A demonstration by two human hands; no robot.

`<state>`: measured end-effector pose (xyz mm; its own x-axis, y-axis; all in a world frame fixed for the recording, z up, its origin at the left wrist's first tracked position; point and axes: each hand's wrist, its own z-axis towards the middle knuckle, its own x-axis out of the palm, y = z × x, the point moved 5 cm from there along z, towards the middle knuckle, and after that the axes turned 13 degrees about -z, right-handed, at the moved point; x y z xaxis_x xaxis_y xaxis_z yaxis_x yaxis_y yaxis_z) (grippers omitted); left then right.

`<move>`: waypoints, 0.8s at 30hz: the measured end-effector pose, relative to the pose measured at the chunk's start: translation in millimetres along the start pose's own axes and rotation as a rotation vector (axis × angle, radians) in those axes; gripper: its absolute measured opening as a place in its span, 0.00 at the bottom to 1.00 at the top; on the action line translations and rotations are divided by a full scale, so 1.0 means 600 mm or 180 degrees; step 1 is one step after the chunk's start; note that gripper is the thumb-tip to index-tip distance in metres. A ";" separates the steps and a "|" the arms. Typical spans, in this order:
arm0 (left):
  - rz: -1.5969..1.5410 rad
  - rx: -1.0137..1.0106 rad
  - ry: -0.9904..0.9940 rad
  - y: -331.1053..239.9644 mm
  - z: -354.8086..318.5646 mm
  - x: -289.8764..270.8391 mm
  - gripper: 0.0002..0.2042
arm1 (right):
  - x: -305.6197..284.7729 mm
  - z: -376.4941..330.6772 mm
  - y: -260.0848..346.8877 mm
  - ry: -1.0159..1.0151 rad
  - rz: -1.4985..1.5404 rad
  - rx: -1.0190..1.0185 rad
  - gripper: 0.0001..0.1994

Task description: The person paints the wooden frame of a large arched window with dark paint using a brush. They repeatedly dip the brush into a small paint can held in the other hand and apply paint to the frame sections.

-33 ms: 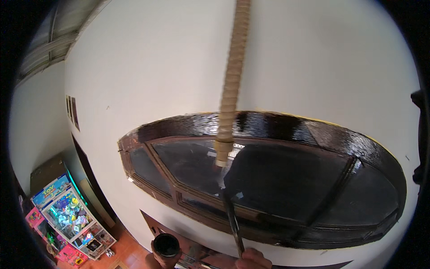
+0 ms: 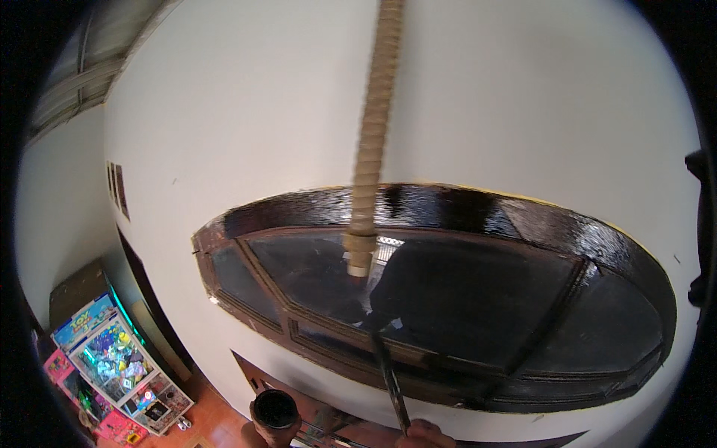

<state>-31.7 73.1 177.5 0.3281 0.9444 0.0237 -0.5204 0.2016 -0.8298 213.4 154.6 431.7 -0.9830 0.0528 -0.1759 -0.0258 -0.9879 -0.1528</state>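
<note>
At the lower edge, my left hand (image 2: pixel 270 437) is wrapped round a round cup (image 2: pixel 275 409) of dark liquid, held upright with its mouth showing. To its right, the closed fingers of my right hand (image 2: pixel 424 434) grip a long thin paintbrush (image 2: pixel 393 384), which slants up and left. Its dark tip overlaps the lower inner rail of a brown window frame (image 2: pixel 441 205); whether it touches, I cannot tell. Much of the frame's upper band shines dark and wet-looking, with a duller patch (image 2: pixel 532 216) right of centre. Dark glass panes (image 2: pixel 463 299) fill the frame.
A beige ribbed pipe (image 2: pixel 373 134) hangs down in front of the window's middle. White wall (image 2: pixel 246 112) surrounds the frame. At lower left a lit claw machine (image 2: pixel 116 358) stands on an orange tiled floor (image 2: pixel 213 411). A roof with metal beams (image 2: pixel 89 67) shows at upper left.
The pipe has shifted slightly left against the window as the view moves a little. Both hands keep their hold on the cup and the paintbrush.
</note>
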 end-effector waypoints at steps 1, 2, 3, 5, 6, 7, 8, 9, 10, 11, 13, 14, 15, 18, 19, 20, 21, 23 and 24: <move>-0.0018 -0.0045 0.0019 -0.006 -0.001 0.001 0.45 | -0.028 -0.022 0.003 -0.0098 0.0103 0.0171 0.05; -0.0043 -0.0092 0.0031 -0.013 0.000 0.001 0.45 | -0.051 -0.042 0.007 -0.0203 0.0207 0.0360 0.04; -0.0157 -0.0200 0.0068 -0.020 -0.001 0.002 0.45 | -0.070 -0.059 0.011 -0.0186 0.0187 0.0581 0.04; -0.0514 -0.0560 0.0106 -0.035 -0.004 0.009 0.45 | -0.098 -0.086 0.022 -0.0023 0.0032 0.1056 0.04; -0.0796 -0.0826 0.0129 -0.044 -0.011 0.016 0.45 | -0.106 -0.096 0.026 0.0130 -0.0088 0.1314 0.04; -0.1205 -0.1164 0.0160 -0.051 -0.018 0.026 0.45 | -0.116 -0.105 0.033 -0.0023 -0.0121 0.1553 0.05; -0.1743 -0.1579 0.0190 -0.059 -0.029 0.040 0.45 | -0.125 -0.111 0.037 0.0032 -0.0204 0.1804 0.05; -0.2358 -0.2067 0.0196 -0.067 -0.042 0.057 0.45 | -0.134 -0.115 0.042 0.0102 -0.0268 0.2046 0.05; -0.2979 -0.2590 0.0159 -0.078 -0.061 0.076 0.46 | -0.145 -0.119 0.043 0.0191 -0.0307 0.2270 0.05; -0.3641 -0.3205 0.0069 -0.091 -0.085 0.097 0.46 | -0.154 -0.123 0.046 0.0050 -0.0287 0.2437 0.05; -0.4524 -0.4157 -0.0110 -0.121 -0.136 0.142 0.46 | -0.176 -0.125 0.053 0.0380 -0.0657 0.2427 0.05; -0.4832 -0.4558 -0.0202 -0.135 -0.162 0.160 0.46 | -0.185 -0.126 0.055 0.0551 -0.0830 0.2415 0.05; -0.5039 -0.4897 -0.0281 -0.150 -0.190 0.174 0.46 | -0.193 -0.127 0.057 0.0680 -0.0902 0.2419 0.05; -0.1890 -0.0875 0.1634 -0.208 -0.193 0.173 0.54 | -0.209 -0.129 0.059 0.0923 -0.0988 0.2472 0.05; -0.3790 -0.2666 0.1634 -0.188 -0.225 0.204 0.36 | -0.214 -0.129 0.057 0.0908 -0.0908 0.2486 0.06; -0.5302 -0.4684 0.0456 -0.170 -0.263 0.226 0.23 | -0.218 -0.127 0.055 0.0880 -0.0842 0.2507 0.06; -0.4922 -0.4871 0.0394 -0.158 -0.278 0.229 0.24 | -0.221 -0.123 0.053 0.0974 -0.0900 0.2382 0.07; -0.3786 -0.4143 0.0858 -0.139 -0.287 0.235 0.25 | -0.223 -0.120 0.044 0.1136 -0.0717 0.2387 0.08; -0.3014 -0.3232 0.1321 -0.140 -0.284 0.236 0.25 | -0.226 -0.119 0.039 0.1212 -0.0641 0.2391 0.09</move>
<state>192.8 145.5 155.4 0.5177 0.3864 0.7634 0.7322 0.2614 -0.6289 358.7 134.4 382.7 -0.8225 0.1496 -0.5488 -0.4381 -0.7819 0.4435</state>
